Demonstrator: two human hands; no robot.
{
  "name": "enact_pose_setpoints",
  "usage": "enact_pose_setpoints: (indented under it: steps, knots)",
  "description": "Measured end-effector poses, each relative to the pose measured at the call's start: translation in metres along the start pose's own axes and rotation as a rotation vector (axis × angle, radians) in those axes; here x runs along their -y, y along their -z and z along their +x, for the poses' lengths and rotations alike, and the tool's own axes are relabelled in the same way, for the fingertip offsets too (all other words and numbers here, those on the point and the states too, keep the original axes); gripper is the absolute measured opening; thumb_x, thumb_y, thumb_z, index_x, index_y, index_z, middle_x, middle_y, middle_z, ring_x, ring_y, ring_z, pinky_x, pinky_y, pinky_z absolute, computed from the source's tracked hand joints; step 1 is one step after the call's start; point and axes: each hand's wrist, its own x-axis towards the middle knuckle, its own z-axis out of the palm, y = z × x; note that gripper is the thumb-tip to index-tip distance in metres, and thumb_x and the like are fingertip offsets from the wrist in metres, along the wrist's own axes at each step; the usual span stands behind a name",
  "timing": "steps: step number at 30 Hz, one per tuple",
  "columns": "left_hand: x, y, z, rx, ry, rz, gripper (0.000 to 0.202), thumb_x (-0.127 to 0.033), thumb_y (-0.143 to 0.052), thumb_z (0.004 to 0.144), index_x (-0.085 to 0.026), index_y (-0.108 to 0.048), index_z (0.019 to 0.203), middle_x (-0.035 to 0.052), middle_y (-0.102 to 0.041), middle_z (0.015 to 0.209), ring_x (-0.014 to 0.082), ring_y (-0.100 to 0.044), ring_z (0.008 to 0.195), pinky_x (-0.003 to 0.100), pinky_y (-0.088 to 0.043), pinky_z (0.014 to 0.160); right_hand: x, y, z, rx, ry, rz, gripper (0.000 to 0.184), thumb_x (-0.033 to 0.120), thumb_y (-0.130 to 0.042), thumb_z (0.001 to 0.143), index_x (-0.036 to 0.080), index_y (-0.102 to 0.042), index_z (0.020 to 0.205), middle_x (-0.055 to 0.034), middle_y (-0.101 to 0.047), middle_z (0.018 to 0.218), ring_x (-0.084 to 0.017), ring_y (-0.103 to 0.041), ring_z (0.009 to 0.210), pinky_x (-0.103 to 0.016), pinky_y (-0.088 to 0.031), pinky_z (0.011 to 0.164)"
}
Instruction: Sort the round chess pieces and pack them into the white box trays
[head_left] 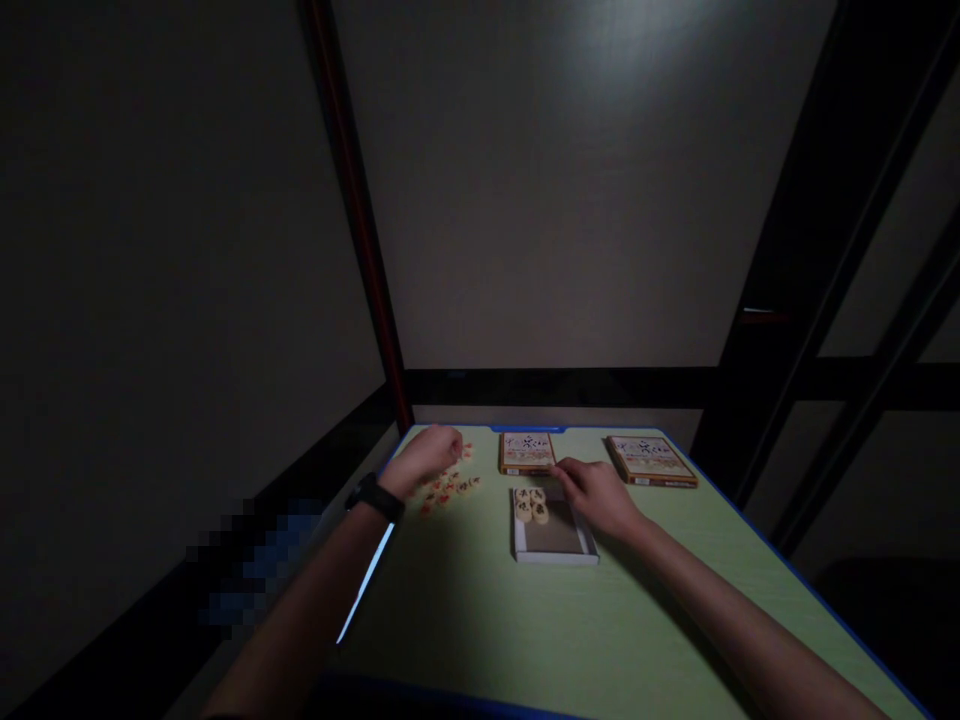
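Loose Chinese chess pieces (444, 490) with red and black characters lie scattered on the left of the table. My left hand (433, 452), with a dark watch on its wrist, is over the far end of them. Its fingers are curled, and whatever they hold is hidden. An open shallow box tray (555, 542) stands in the middle, with several black-character chess pieces (532, 505) grouped in its far left corner. Above the tray's far right part is my right hand (600, 494), thumb and fingertips pinched together. What is between them is too small to make out.
Behind the tray lies a printed chess box (526, 452), close to my right fingertips. A second printed box (651, 458) lies farther right. The pale green table (480, 620) has a blue edge, and a wall panel (555, 200) rises behind it. Lighting is dim.
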Motion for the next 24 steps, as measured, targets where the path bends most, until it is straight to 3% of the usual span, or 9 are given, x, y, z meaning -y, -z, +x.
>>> enact_pose_setpoints:
  steps: [5, 14, 18, 24]
  knots:
    - [0.026, 0.000, 0.011, 0.083, 0.009, -0.013, 0.025, -0.007, -0.055, 0.076, -0.018, -0.075, 0.085, 0.0047, -0.076, 0.087, 0.0158, -0.067, 0.080, 0.020, -0.045, 0.069, 0.001, -0.003, -0.001, 0.049, 0.049, -0.085, 0.040, 0.036, -0.036, 0.101, 0.019, -0.072, 0.097, -0.0086, -0.077, 0.084, -0.022, -0.070, 0.076, -0.028, -0.039, 0.065]
    - [0.078, -0.018, 0.017, 0.174, 0.135, 0.056, 0.025, -0.006, -0.064, 0.063, -0.018, -0.073, 0.083, 0.0061, -0.074, 0.089, 0.0196, -0.068, 0.084, 0.023, -0.048, 0.074, 0.004, -0.001, -0.002, 0.111, 0.079, -0.136, 0.041, 0.036, -0.035, 0.101, 0.019, -0.072, 0.097, -0.0092, -0.077, 0.088, -0.023, -0.071, 0.079, -0.028, -0.041, 0.068]
    - [0.083, -0.023, 0.013, 0.227, 0.180, 0.087, 0.028, -0.010, -0.069, 0.060, -0.018, -0.070, 0.086, 0.0070, -0.073, 0.096, 0.0215, -0.067, 0.087, 0.024, -0.048, 0.071, 0.005, 0.000, -0.002, 0.114, 0.076, -0.158, 0.042, 0.036, -0.035, 0.102, 0.020, -0.072, 0.095, -0.0091, -0.077, 0.087, -0.022, -0.071, 0.078, -0.028, -0.040, 0.067]
    - [0.071, -0.023, 0.005, 0.325, 0.186, 0.082, 0.026, -0.015, -0.069, 0.063, -0.021, -0.067, 0.088, 0.0038, -0.072, 0.092, 0.0186, -0.067, 0.079, 0.022, -0.046, 0.063, 0.004, -0.002, -0.002, 0.106, 0.081, -0.134, 0.041, 0.036, -0.036, 0.101, 0.019, -0.073, 0.096, -0.0105, -0.077, 0.087, -0.023, -0.071, 0.078, -0.029, -0.041, 0.067]
